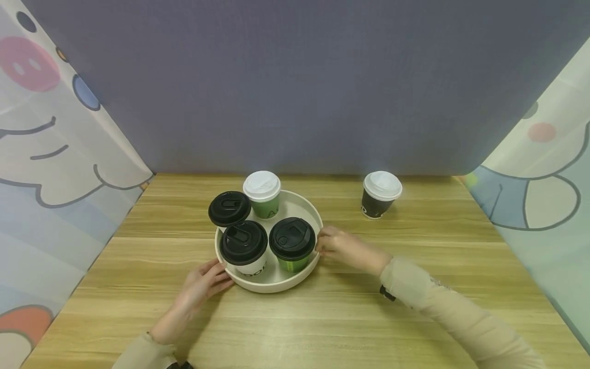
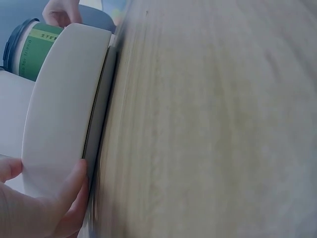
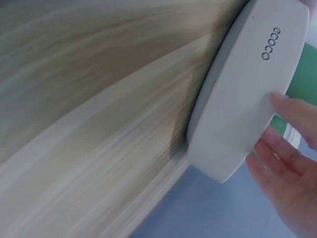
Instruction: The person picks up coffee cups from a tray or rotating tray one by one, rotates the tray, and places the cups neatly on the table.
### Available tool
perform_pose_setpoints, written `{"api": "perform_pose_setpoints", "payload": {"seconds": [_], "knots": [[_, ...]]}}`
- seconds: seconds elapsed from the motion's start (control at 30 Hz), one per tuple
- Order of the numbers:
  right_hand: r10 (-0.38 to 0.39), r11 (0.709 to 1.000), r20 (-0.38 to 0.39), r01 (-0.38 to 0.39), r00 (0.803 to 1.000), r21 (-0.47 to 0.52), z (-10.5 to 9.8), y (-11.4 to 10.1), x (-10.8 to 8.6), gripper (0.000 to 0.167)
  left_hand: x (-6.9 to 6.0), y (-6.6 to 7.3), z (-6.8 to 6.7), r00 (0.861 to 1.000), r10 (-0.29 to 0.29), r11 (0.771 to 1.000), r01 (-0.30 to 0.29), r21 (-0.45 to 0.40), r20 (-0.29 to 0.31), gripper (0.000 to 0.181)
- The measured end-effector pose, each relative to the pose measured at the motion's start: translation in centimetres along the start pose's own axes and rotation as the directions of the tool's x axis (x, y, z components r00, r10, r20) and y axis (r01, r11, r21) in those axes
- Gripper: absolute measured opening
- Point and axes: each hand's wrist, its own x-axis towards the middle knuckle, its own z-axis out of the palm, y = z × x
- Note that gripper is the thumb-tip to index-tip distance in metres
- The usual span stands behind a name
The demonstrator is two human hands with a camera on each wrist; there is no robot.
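Gripping a white tray (image 1: 272,288) of 4 cups (image 1: 292,240) are the left hand (image 1: 203,283) at 8 o'clock and right hand (image 1: 346,248) at 3 o'clock.

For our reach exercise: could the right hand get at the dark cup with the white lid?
Likely yes, after releasing the tray: bare tabletop lies between the right hand and the dark cup.

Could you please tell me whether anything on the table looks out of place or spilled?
No spill or damage shows. Only the white-lidded black cup stands out: it is on the wooden table, apart from the round tray that holds the other four lidded cups.
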Motion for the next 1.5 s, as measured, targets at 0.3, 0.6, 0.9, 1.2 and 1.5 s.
{"api": "perform_pose_setpoints", "payload": {"seconds": [0.3,0.6,0.9,1.2,1.5], "knots": [[0.02,0.99,-0.077,-0.031,0.997,-0.137,-0.9,-0.8,0.1,0.016,-0.1,0.1,0.3,1.0,0.018,1.0,-0.018,-0.016,-0.018,0.057],[0.022,0.958,-0.246,-0.09,0.969,-0.271,-2.6,-1.4,0.8,0.018,-0.3,0.2,0.3,1.0,-0.004,1.0,0.003,-0.029,-0.013,0.056],[0.032,0.95,-0.264,-0.112,0.964,-0.293,-3.6,-2.1,1.7,0.023,-0.4,0.6,0.1,0.999,-0.034,0.998,0.034,-0.054,0.007,0.06],[0.035,0.958,-0.236,-0.1,0.971,-0.269,-4.1,-3.8,3.4,0.032,-0.4,0.9,0.0,0.999,-0.048,0.996,0.049,-0.068,0.016,0.062],[0.038,0.964,-0.147,-0.075,0.988,-0.255,-3.7,-5.0,4.5,0.035,-0.4,0.9,-0.1,0.999,-0.045,0.997,0.046,-0.062,0.018,0.061]]}}
